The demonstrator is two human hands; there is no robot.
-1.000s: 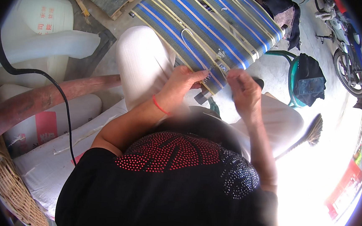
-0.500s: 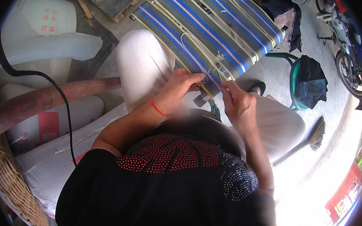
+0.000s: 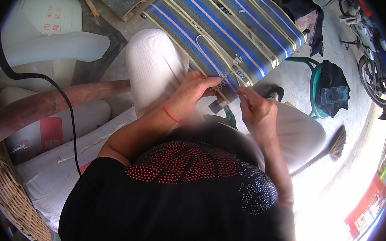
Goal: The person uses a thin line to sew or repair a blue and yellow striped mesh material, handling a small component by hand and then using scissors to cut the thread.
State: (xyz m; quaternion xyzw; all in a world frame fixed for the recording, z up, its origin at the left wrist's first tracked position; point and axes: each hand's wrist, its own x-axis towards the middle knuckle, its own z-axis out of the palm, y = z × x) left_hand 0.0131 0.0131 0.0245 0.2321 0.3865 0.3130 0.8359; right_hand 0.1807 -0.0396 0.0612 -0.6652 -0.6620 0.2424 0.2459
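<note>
A striped woven panel (image 3: 221,30) in blue, grey-green and white stretches over a frame in front of my knees. A pale cord (image 3: 203,37) loops across it, and white stitching (image 3: 220,85) crosses its near corner. My left hand (image 3: 194,91), with a red string on the wrist, pinches the panel's near edge beside that stitching. Just right of the corner, my right hand (image 3: 258,109) is closed, thumb against curled fingers; what it pinches is too small to make out. A dark square frame end (image 3: 216,106) sticks out below the corner.
Left of me are a black cable (image 3: 65,96), a reddish-brown curved pole (image 3: 55,99), white sacks (image 3: 84,144) and a wicker basket (image 3: 9,188). To the right stand a green stool (image 3: 313,91) with a black cloth and phone (image 3: 333,94), a brush (image 3: 338,144) and a motorcycle (image 3: 371,66).
My right hand has shifted slightly right and down, a little away from the panel's corner. The panel sits slightly further right in view. My left hand keeps its pinch.
</note>
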